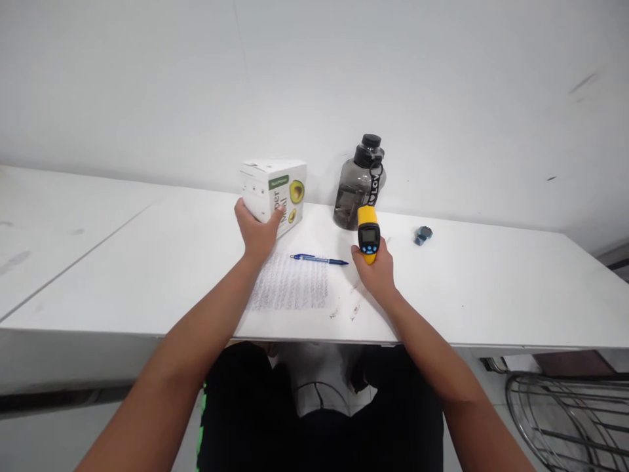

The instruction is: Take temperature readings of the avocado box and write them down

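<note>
My left hand (259, 229) grips the lower part of a white carton (255, 190) with avocado pictures and a green label. The carton stands at the back of the white table, near the wall. In my right hand (378, 272) is a yellow and black infrared thermometer (368, 236), its small screen and blue buttons facing me. Behind it a large grey see-through water bottle (351, 187) with a black lid stands upright. A blue pen (319, 259) lies across the top of a sheet covered in writing (289, 288), between my two forearms.
A small blue-green object, perhaps a watch (423, 235), lies right of the thermometer. The table (491, 282) backs onto a pale wall (187, 85). Dark smudges mark its surface near the front edge. A metal wire rack (565, 413) stands below at the right.
</note>
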Demonstrator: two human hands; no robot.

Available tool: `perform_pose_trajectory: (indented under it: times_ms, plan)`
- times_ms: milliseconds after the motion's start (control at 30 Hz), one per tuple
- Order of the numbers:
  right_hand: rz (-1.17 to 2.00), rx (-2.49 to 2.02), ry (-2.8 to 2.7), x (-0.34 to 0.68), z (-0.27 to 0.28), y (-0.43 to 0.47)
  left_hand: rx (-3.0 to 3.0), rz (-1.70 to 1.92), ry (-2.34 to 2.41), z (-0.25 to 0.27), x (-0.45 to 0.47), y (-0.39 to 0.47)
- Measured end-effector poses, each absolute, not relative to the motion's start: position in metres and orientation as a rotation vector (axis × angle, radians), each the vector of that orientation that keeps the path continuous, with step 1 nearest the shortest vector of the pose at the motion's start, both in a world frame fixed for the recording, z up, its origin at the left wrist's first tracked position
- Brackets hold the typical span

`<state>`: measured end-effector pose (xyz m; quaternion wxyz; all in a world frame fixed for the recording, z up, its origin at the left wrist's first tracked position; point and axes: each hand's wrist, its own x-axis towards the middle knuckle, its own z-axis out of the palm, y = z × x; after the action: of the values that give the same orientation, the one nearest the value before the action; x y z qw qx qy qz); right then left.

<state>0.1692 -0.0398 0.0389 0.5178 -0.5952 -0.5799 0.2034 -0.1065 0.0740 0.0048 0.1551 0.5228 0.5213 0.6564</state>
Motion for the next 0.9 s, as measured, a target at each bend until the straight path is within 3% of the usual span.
perform_pose_trajectory:
  times_ms: [233,900]
  plan:
    - [0.567,-1.473,-1.317,0.1708,0.0422,-0.0361,1.348,1.697,1.747,0.0016,-0.1057,0.0771]
    - [0.548,-1.477,-1.363,0.1724,0.0416,-0.0372,1.368,1.738,1.666,0.0027,-0.1033,0.0766]
